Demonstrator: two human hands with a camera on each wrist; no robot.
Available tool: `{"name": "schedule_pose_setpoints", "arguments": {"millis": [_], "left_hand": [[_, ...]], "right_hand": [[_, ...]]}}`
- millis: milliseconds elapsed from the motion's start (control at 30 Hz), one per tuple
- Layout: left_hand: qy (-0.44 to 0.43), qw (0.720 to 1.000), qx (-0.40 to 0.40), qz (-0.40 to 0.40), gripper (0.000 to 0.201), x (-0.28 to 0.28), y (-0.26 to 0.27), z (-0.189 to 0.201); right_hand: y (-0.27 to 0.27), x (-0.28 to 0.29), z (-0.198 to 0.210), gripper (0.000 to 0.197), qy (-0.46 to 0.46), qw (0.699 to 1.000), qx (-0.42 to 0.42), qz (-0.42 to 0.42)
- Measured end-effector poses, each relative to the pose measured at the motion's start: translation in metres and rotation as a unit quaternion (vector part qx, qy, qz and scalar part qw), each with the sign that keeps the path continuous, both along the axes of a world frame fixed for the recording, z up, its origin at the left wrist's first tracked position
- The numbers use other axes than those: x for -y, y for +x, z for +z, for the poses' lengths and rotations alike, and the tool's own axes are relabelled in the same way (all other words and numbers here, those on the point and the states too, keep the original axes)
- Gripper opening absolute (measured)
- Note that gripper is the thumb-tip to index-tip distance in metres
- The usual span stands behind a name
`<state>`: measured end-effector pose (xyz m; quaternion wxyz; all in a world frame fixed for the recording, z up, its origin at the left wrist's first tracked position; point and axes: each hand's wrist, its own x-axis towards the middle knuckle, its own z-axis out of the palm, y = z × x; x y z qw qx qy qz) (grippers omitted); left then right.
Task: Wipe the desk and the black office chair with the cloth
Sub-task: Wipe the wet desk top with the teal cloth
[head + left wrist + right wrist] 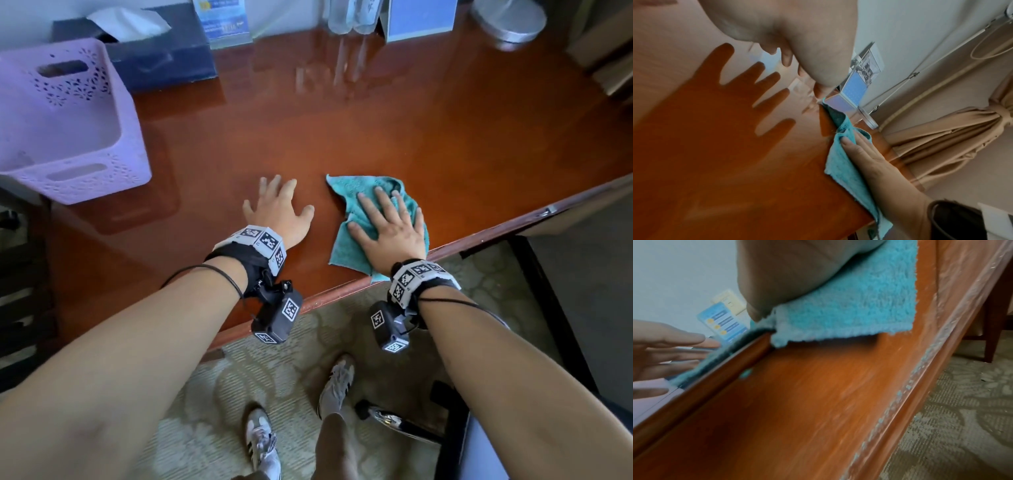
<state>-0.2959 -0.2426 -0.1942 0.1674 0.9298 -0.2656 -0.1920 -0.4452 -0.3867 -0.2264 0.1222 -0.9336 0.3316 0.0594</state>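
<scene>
Head view: right hand (387, 226) flat on the cloth (349, 219), fingers straight and spread, pressing it to the desk (376, 120) at the near edge. One corner of the cloth hanging just over that edge. Left hand (277, 209) just beside it, palm down on bare wood, fingers splayed and relaxed, gripping nothing, apparently only bracing.

Left wrist view: same press seen side-on, straight fingers (851, 142) lying along the cloth, its near end drooping past the desk edge. Dark hand-shaped reflection on the glossy top.

Right wrist view: palm over teal pile, blurred; pale flecks along the front moulding of the desk, possibly dust or wear, not clear which.

Progress, as a judgement: desk wiping under way, near-edge strip in hand. No telling which parts of the top are already wiped; the gloss shows no clear boundary. Back of the desk crowded by a basket (65, 116), a tissue box (157, 58), a card (222, 20) and a lid (510, 17), so the wood around and under them probably still to do. Chair seemingly untouched: only a dark base and chrome leg (404, 425) low right, cut off by the right forearm, so seat and back out of sight.

Top-edge items cropped and hard to identify.
</scene>
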Motion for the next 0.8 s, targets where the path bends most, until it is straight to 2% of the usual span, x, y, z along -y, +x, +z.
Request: {"name": "schedule_pose_setpoints", "arguments": {"millis": [233, 333, 400, 500, 533, 600, 700, 800], "left_hand": [[-0.024, 1.000, -0.014, -0.001, 0.060, 0.086, -0.010, 0.002], [-0.023, 0.999, -0.017, 0.017, 0.060, 0.110, -0.004, 0.002], [-0.016, 0.999, -0.014, 0.032, 0.059, 0.123, 0.002, 0.001], [-0.010, 0.998, -0.008, 0.062, 0.056, 0.143, 0.010, 0.002], [-0.008, 0.997, -0.011, 0.070, 0.055, 0.150, 0.011, 0.003], [0.002, 0.997, -0.018, 0.072, 0.054, 0.160, 0.013, 0.005], [0.019, 0.998, -0.008, 0.053, 0.054, 0.172, 0.019, 0.005], [0.023, 0.999, 0.000, 0.045, 0.052, 0.186, 0.023, 0.002]], "right_hand": [[-0.034, 0.109, -0.002, 0.056, 0.009, 0.990, -0.018, -0.142], [-0.026, 0.120, -0.002, 0.056, -0.002, 0.987, -0.040, -0.154], [-0.009, 0.109, 0.001, 0.056, -0.016, 0.997, -0.039, -0.071], [0.026, 0.081, 0.003, 0.055, -0.003, 0.989, -0.025, 0.143], [0.036, 0.074, 0.004, 0.054, 0.003, 0.983, -0.023, 0.181], [0.049, 0.073, 0.005, 0.054, 0.018, 0.979, -0.022, 0.202], [0.050, 0.100, 0.002, 0.056, 0.036, 0.984, -0.012, 0.172], [0.040, 0.158, 0.003, 0.057, 0.053, 0.998, -0.011, 0.033]]}}
